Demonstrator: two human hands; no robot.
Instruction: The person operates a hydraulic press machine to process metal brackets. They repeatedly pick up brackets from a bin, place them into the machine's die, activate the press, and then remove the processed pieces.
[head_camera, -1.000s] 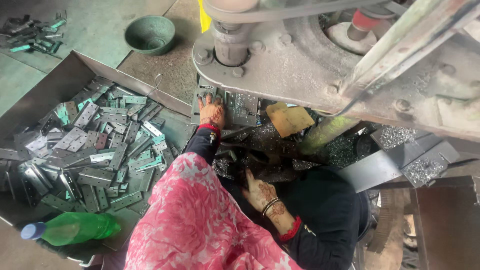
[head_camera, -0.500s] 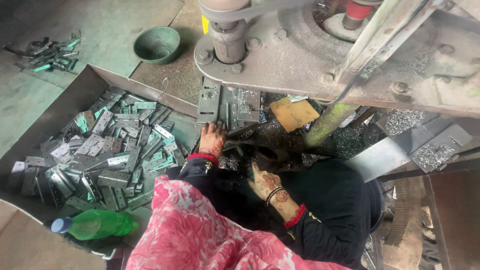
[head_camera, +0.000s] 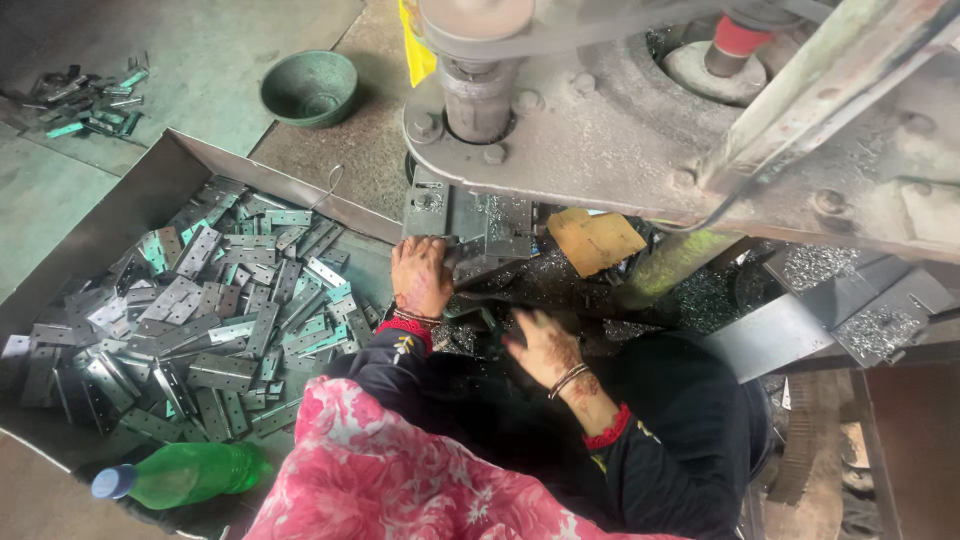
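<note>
My left hand (head_camera: 420, 278) rests knuckles-up against the front edge of the grey metal die block (head_camera: 480, 225) under the big press machine (head_camera: 640, 130). Its fingers curl at the block; I cannot make out whether a plate is in them. My right hand (head_camera: 543, 346) hovers blurred over my dark lap, fingers spread and nothing visible in it, just below the scrap-strewn press bed (head_camera: 560, 275). Both wrists wear bangles and red cuffs. A yellow-brown flat piece (head_camera: 595, 240) lies right of the die.
A sheet-metal tray (head_camera: 120, 215) on my left holds several grey and green-tinted hinge plates (head_camera: 200, 320). A green plastic bottle (head_camera: 185, 475) lies at its near edge. A green bowl (head_camera: 310, 88) and another small pile of plates (head_camera: 90, 100) sit on the floor beyond. Metal chips (head_camera: 700, 300) cover the right.
My left hand has drawn back a little from the die toward me. My right hand has lifted from my lap and moved up, and it is now blurred. The view has shifted slightly.
</note>
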